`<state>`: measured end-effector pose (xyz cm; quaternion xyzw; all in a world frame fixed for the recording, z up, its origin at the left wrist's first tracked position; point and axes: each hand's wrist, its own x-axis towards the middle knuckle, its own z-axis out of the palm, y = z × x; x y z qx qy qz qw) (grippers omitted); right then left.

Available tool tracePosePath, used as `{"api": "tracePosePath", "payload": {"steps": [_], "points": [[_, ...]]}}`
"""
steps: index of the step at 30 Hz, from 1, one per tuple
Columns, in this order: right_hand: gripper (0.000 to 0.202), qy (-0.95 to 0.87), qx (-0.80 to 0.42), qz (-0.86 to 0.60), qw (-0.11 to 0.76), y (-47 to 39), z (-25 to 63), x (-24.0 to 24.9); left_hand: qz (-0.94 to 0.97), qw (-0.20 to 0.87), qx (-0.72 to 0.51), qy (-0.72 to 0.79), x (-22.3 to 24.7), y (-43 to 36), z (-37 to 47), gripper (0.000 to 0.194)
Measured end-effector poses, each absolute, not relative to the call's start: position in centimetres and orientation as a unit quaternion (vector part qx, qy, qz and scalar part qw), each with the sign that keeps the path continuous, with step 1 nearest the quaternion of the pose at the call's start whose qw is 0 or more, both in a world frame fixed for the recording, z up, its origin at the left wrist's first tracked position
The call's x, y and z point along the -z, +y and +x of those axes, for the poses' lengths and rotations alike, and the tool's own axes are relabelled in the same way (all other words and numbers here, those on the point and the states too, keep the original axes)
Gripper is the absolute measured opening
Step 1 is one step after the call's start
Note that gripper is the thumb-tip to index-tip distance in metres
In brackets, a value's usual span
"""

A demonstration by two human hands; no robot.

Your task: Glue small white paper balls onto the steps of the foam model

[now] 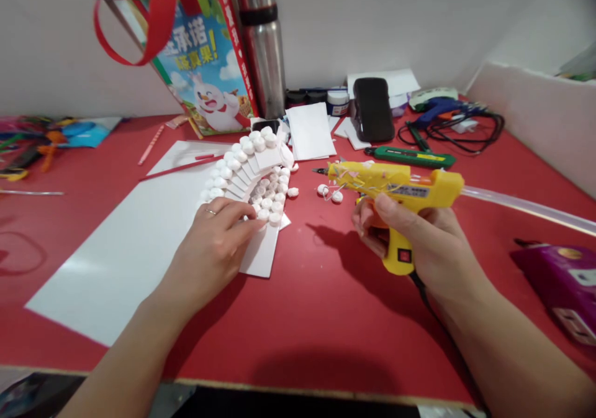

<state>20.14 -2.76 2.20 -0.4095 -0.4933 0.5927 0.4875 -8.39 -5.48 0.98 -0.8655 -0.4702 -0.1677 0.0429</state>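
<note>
My right hand (414, 231) grips a yellow hot glue gun (372, 179), its nozzle pointing left, with strings of glue on its barrel and a clear glue stick (526, 207) out of its back. My left hand (218, 238) is at the lower end of a curved white card model (246, 169) covered with rows of small round white pieces. Its thumb and fingertips press together on one white round piece (262, 215) there; the fingers partly hide it. Several loose white pieces (337, 196) lie on the red table below the nozzle.
A white sheet (116, 238) lies at left under a red stick (181, 168). Behind stand a steel flask (267, 51) and a printed bag (209, 76). White cards (311, 131), a black phone-like object (373, 110), a green cutter (412, 156) and tangled cables (456, 123) lie behind. A purple box (554, 281) is at right.
</note>
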Motion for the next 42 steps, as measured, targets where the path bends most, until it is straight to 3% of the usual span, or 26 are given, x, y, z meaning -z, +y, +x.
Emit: {"api": "tracePosePath", "payload": {"steps": [5,11,14,18,21,28,38,42], "points": [[0.028,-0.494,-0.59,-0.405,0.494,-2.6,20.2,-2.2,-0.848,-0.012,0.224,-0.48,-1.8,-5.6,-8.5,0.021],[0.025,-0.459,-0.576,-0.399,0.546,-2.4,20.2,-2.1,-0.754,0.03,0.336,-0.564,-5.6,-5.0,-8.0,0.023],[0.024,-0.454,-0.56,-0.401,0.565,-2.1,20.5,-2.1,-0.768,-0.019,0.348,-0.537,-6.5,-3.6,-6.4,0.02],[0.024,-0.442,-0.549,-0.391,0.591,-1.9,20.9,-2.3,-0.814,-0.14,0.301,-0.477,-5.1,-0.3,-3.4,0.02],[0.024,-0.427,-0.563,-0.375,0.6,-2.0,21.1,-2.7,-0.82,-0.168,0.245,-0.489,-3.5,2.5,-1.2,0.016],[0.026,-0.431,-0.565,-0.357,0.606,-2.0,21.5,-2.8,-0.878,-0.12,0.126,-0.446,-1.8,5.7,1.9,0.018],[0.028,-0.451,-0.533,-0.381,0.606,-1.8,21.6,-2.3,-0.925,-0.086,0.089,-0.359,-1.1,5.9,3.6,0.02],[0.03,-0.452,-0.531,-0.382,0.606,-1.8,21.6,-2.3,-0.907,-0.141,0.153,-0.365,-1.4,5.2,3.2,0.015]]}}
